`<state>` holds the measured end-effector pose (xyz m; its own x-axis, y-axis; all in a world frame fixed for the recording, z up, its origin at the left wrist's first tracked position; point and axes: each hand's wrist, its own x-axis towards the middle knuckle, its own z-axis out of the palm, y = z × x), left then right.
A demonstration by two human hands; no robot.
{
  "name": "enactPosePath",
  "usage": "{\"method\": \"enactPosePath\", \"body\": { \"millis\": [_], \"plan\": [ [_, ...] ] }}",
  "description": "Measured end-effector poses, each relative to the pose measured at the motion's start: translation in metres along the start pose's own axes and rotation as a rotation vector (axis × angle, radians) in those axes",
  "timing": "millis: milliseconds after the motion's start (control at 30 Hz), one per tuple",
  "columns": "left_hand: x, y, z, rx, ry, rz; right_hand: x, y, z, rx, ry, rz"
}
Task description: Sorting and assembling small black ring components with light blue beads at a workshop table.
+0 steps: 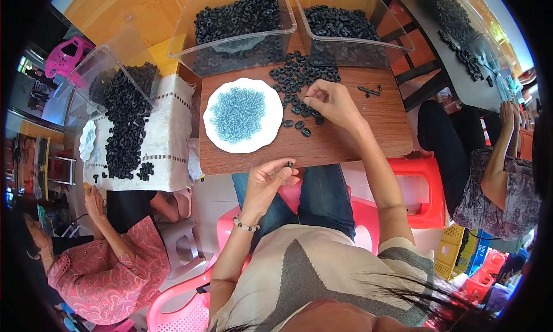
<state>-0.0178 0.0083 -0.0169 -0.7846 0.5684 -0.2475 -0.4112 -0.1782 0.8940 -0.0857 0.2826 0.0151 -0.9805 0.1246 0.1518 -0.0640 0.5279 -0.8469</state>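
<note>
Right hand (329,101) is pinched on a ring at the near edge of the loose rings (299,78) on the desk (368,136), within easy reach. Left hand (271,176) is closed on a small black part, probably a ring, by the desk edge. Bead plate (242,116) sits between.

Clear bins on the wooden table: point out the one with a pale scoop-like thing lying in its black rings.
It is the left bin. A pale scoop lies among its black rings; the right bin shows only rings.
</note>
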Motion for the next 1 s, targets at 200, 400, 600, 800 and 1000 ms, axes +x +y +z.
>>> {"method": "enactPosePath", "body": {
  "millis": [200, 400, 600, 800, 1000],
  "plan": [
    [0.001, 0.007, 0.014, 0.037, 0.053, 0.121, -0.075, -0.035, 0.016, 0.524, -0.091, 0.129],
    [-0.006, 0.007, 0.022, 0.11, 0.091, 0.268, -0.118, -0.057, 0.019, 0.671, -0.171, 0.251],
    [-0.01, 0.001, 0.026, 0.248, 0.131, 0.387, -0.131, -0.062, 0.019, 0.644, -0.149, 0.177],
    [-0.013, 0.0, 0.027, 0.422, 0.173, 0.485, -0.139, -0.067, 0.025, 0.578, -0.069, 0.192],
    [-0.018, 0.007, 0.033, 0.572, 0.201, 0.535, -0.146, -0.067, 0.03, 0.473, 0.066, 0.113]
  ]
}}
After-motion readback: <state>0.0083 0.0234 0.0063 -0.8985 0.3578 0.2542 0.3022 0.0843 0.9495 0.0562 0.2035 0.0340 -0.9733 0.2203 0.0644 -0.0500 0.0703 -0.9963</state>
